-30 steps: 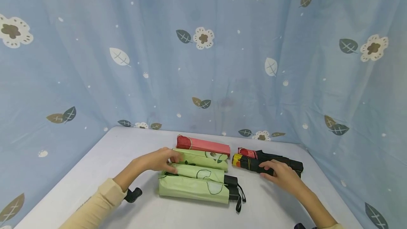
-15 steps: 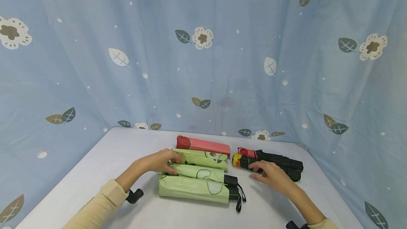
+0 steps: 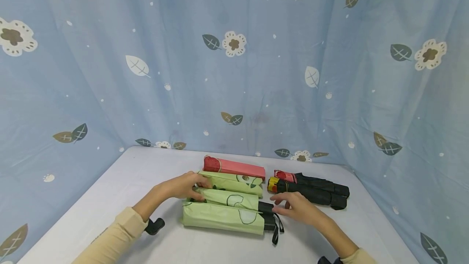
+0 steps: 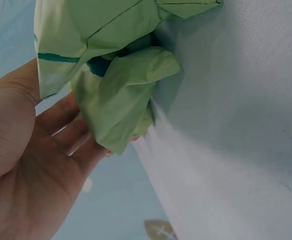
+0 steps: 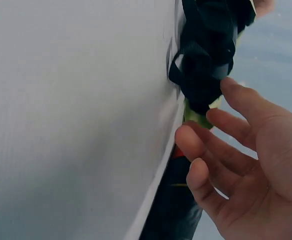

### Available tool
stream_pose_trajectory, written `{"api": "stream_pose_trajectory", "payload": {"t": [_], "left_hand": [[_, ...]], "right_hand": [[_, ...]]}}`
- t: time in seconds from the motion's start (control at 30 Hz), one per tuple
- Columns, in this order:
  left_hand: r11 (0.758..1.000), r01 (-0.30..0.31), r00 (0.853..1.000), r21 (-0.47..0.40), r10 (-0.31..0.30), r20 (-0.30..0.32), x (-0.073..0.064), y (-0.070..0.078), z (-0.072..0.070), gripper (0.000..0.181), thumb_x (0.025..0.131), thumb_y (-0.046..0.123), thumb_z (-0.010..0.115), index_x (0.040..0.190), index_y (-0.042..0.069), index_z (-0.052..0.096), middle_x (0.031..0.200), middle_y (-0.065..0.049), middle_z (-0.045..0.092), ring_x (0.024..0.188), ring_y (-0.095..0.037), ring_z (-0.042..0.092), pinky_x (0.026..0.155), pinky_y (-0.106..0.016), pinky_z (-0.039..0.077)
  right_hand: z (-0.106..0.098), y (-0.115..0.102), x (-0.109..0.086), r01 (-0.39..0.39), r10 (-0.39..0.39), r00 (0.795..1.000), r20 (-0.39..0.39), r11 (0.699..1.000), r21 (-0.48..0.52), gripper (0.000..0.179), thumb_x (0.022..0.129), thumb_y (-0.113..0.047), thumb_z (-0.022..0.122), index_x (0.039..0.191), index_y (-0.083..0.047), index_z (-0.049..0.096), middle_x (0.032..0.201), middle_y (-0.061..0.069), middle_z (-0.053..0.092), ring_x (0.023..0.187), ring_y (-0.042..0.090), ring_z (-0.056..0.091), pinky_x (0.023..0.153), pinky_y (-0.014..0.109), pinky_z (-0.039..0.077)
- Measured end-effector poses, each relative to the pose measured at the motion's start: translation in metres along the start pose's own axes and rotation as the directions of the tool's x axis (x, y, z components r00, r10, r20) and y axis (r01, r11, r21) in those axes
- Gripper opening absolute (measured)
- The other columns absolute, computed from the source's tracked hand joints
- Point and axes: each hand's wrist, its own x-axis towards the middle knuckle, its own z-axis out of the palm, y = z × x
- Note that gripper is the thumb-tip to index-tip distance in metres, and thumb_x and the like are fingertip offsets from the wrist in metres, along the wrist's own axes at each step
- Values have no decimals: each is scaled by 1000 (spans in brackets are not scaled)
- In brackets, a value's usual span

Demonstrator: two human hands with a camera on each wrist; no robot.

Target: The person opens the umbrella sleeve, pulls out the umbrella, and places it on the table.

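Observation:
Three folded green umbrellas lie side by side in the head view: a front one (image 3: 220,216), a middle one (image 3: 223,197) and a rear one (image 3: 231,183). Around the left end of the middle umbrella, my left hand (image 3: 181,185) curls thumb and fingers. Its loose green fabric (image 4: 121,90) hangs between thumb and fingers in the left wrist view. My right hand (image 3: 298,207) hovers at the black handles on the right, fingers loosely bent and holding nothing. In the right wrist view its thumb is close to a dark handle (image 5: 206,65); contact is unclear.
Behind the green umbrellas lies a folded red umbrella (image 3: 238,168). At the right are two black ones, one with a yellow end (image 3: 272,184) and one with a red end (image 3: 283,176). A blue patterned curtain (image 3: 256,72) encloses the white table (image 3: 154,162).
My right hand has moved left, from over the black umbrellas to the green umbrellas' black handles. The left hand and the umbrellas have stayed in place.

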Motion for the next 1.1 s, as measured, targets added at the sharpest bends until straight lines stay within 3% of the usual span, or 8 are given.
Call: {"api": "stream_pose_trajectory", "payload": {"t": [0.1,0.23,0.47,0.67,1.1], "left_hand": [[1000,-21,1000,3,21,-5,-1,-1,0,32,89,23,73,119,14,69,114,0,71,102,-17,67,84,-29,56],[1000,6,1000,1,-6,17,-1,0,-1,33,88,22,75,120,16,68,116,1,70,104,-17,67,85,-28,55],[997,63,996,35,-65,65,0,2,-4,41,83,18,80,122,19,67,122,4,68,108,-14,64,88,-29,54],[992,59,994,114,-69,89,2,-1,-2,45,82,18,80,125,20,66,126,2,66,114,-16,62,92,-33,53],[992,88,990,89,-97,102,3,4,-2,45,84,18,79,126,18,65,127,1,65,110,-14,62,88,-30,53]], "right_hand": [[4,-2,2,17,-18,999,40,999,27,43,94,-37,65,123,-6,67,107,7,73,73,0,63,62,19,52],[7,-4,4,28,-31,997,69,999,46,41,94,-35,65,124,-7,67,114,9,72,78,1,65,63,19,53],[6,-3,6,19,-21,998,58,999,41,41,95,-32,64,126,-6,66,120,10,70,83,4,66,67,19,54],[5,-1,9,-5,3,998,55,999,39,41,94,-31,66,126,-6,66,121,10,70,83,4,66,66,19,53],[7,2,10,6,-10,998,64,998,60,45,93,-31,68,127,-2,65,121,13,69,82,2,66,61,19,52]]}}
